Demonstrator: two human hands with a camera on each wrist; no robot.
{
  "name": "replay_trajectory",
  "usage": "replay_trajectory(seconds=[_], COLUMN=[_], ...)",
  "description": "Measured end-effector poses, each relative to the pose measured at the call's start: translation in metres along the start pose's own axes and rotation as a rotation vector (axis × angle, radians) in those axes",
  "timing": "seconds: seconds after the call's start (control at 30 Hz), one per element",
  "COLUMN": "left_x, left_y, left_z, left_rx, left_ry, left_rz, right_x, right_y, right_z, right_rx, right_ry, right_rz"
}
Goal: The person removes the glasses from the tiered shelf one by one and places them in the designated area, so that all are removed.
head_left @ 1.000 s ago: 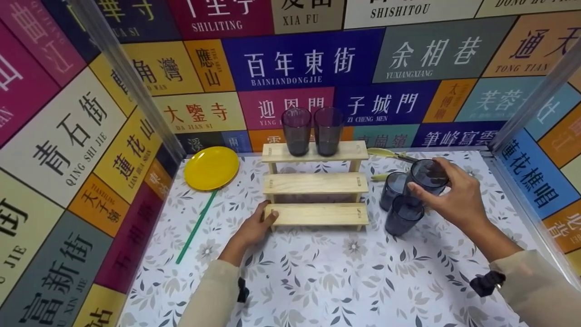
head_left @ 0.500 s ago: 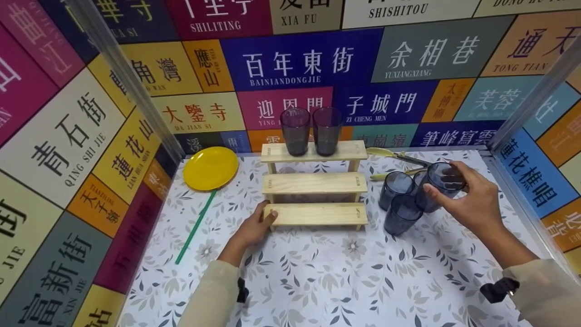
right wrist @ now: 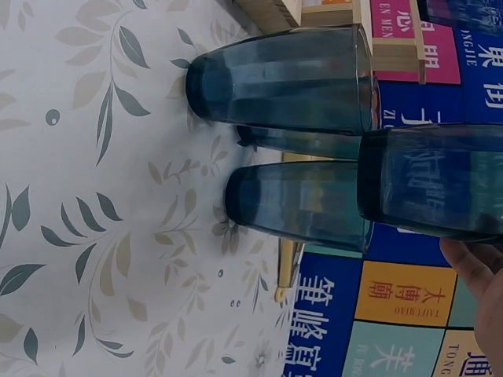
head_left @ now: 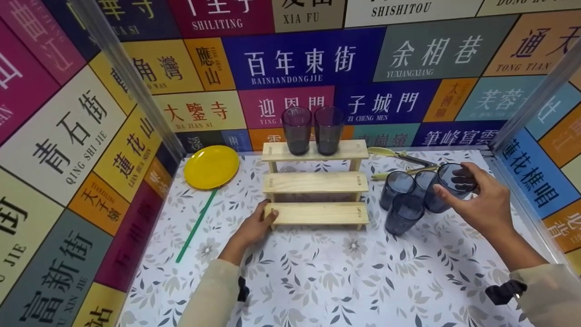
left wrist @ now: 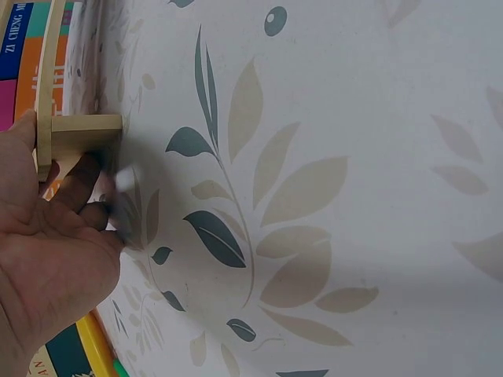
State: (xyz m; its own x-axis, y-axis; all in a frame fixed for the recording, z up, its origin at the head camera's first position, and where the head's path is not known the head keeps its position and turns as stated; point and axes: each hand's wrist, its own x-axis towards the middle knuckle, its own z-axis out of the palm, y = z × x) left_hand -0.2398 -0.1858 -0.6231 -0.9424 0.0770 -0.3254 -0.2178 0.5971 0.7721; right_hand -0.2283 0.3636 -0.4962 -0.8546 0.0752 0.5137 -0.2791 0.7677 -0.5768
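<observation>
My right hand (head_left: 490, 206) grips a dark blue-grey drinking glass (head_left: 447, 175) near its rim, thumb on the near side. In the right wrist view the held glass (right wrist: 432, 184) has its base at about the rim level of the others. Three matching glasses stand close together to its left: a front one (head_left: 404, 215), a left one (head_left: 396, 193) and a partly hidden one (head_left: 424, 181). My left hand (head_left: 252, 229) holds the left end of the bottom step of a three-tier wooden stand (head_left: 315, 213), thumb on top.
Two purplish glasses (head_left: 297, 131) stand on the top tier. A yellow plate (head_left: 211, 168) and a green stick (head_left: 197, 227) lie left of the stand. Utensils with yellow-green ends (head_left: 382, 151) lie behind the glasses. Printed walls (head_left: 299, 59) enclose the back and sides.
My right hand has moved right and a little toward me with the held glass, uncovering the glass behind the cluster. My left hand stays on the stand.
</observation>
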Motion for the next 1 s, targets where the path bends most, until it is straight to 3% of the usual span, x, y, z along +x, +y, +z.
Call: replay_trajectory(seconds=[0.27,0.57,1.0], left_x=[0.004,0.002,0.003], left_y=[-0.002,-0.005,-0.003], left_z=[-0.001,0.001,0.001], left_rx=[0.016,-0.005,0.002], left_ry=[0.007,0.004,-0.003], left_rz=[0.019,-0.014,0.000], right_x=[-0.012,-0.034,-0.051], right_y=[0.012,0.026,0.043], right_z=[0.002,0.014,0.026], right_rx=[0.008,-0.034,-0.040], right_ry=[-0.006,-0.048,-0.061], right_rz=[-0.009,0.029,0.036])
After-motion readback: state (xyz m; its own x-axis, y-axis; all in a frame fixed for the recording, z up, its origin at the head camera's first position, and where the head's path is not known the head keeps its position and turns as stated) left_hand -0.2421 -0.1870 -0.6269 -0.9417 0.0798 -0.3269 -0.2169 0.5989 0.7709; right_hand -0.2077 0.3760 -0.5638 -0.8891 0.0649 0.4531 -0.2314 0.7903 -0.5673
